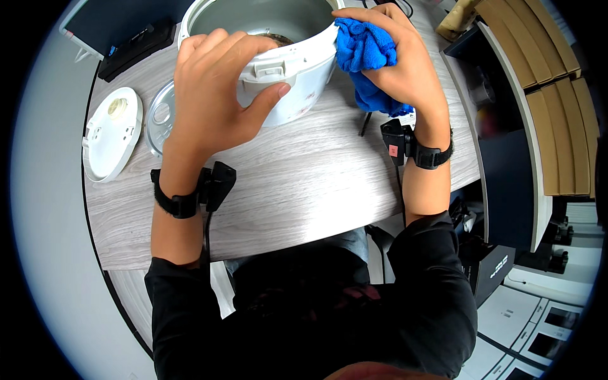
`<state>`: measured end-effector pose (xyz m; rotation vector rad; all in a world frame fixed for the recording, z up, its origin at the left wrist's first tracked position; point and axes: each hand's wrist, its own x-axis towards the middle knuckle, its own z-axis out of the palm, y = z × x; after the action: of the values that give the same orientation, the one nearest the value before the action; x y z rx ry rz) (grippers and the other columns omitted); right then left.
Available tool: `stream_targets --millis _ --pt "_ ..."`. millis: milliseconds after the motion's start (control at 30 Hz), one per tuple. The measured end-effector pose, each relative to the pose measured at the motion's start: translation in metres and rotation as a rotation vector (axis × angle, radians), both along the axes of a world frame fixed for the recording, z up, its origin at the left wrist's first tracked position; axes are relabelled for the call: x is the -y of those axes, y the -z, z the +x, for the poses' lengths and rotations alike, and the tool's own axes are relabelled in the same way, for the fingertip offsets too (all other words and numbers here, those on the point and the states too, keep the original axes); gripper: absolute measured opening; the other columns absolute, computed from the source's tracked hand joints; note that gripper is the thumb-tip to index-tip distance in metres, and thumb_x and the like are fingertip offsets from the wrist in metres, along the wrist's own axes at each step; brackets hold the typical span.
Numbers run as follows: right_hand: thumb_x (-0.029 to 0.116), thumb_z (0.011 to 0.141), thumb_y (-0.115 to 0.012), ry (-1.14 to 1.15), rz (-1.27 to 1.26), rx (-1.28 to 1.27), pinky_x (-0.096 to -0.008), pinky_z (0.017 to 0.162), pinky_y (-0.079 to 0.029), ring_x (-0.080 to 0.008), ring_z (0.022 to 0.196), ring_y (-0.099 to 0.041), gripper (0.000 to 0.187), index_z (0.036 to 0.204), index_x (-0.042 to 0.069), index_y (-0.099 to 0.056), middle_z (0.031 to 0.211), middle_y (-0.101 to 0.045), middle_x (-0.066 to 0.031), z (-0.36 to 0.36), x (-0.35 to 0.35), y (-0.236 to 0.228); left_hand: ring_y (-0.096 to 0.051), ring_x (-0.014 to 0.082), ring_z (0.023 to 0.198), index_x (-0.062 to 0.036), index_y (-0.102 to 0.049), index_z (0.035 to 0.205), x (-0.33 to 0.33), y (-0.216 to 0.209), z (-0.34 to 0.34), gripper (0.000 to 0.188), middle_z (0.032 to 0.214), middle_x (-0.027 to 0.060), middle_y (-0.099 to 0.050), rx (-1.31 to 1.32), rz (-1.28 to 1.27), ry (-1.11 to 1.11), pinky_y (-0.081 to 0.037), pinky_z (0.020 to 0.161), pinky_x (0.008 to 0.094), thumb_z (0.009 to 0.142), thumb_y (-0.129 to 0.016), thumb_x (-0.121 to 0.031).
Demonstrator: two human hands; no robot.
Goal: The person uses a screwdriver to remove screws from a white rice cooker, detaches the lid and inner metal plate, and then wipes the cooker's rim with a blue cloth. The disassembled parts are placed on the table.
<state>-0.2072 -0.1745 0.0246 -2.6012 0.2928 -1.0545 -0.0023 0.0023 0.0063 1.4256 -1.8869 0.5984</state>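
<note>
A white rice cooker body (297, 95) with a faint flower print stands at the far side of the desk, its top uncovered and its grey inside showing. My left hand (218, 88) grips its near-left rim, fingers over the edge and thumb outside by the front catch. In my right hand (408, 60) is a bunched blue cloth (364, 47), held against the rim on the right, with a fold hanging below. Left of my left wrist lie a white oval lid (120, 152) and a round, shiny inner lid (157, 117), partly hidden by that hand.
The wood-grain desk (304, 183) ends just in front of my body. A monitor (126, 22) and a black box-like object (136, 54) stand at the back left. On the right is a shelf unit (513, 161) with brown cardboard boxes (560, 136). Cables run from both wrist straps.
</note>
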Motion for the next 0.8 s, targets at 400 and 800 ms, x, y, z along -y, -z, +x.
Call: stream_targets --millis 400,800 --pt "-0.004 0.062 -0.069 -0.050 -0.015 -0.038 -0.0398 0.085 -0.052 -0.0363 0.098 -0.063 0.061 0.121 0.015 -0.068 0.106 -0.062 -0.0132 -0.006 -0.011 0.004 -0.059 0.0250 0.092 -0.0081 -0.068 0.108 -0.004 -0.003 0.001 0.043 0.094 0.0043 -0.069 -0.073 0.009 -0.013 -0.038 0.093 0.0393 0.072 -0.086 -0.025" --pt "-0.003 0.059 -0.077 -0.043 0.023 -0.065 -0.0385 0.082 -0.052 -0.0354 0.095 -0.063 0.064 0.121 0.011 -0.068 0.103 -0.062 -0.0120 0.001 -0.052 -0.001 -0.057 0.0231 0.086 -0.0076 -0.068 0.092 -0.003 0.005 0.006 0.047 0.083 0.0027 -0.063 -0.031 -0.002 -0.065 -0.037 0.089 0.0388 0.065 -0.090 -0.040"
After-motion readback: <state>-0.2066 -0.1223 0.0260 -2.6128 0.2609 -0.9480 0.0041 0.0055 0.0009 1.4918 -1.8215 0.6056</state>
